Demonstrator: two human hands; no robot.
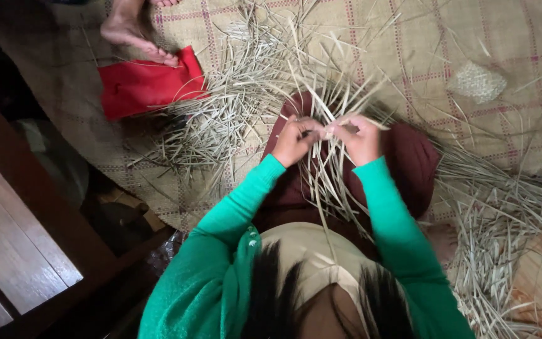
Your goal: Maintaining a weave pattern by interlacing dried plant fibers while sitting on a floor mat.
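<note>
Surface: a woven mat (409,37), tan with reddish check lines, spread over the floor.
Landmark: a red cloth (145,85) lying flat on the mat.
Right of the red cloth: a loose heap of pale straw strips (221,107), touching its edge.
Above the red cloth: a bare foot (134,28) resting on the mat, toes at the cloth's upper edge.
Far right of the red cloth: a small woven patch (477,81); below that, more scattered strips (503,213).
</note>
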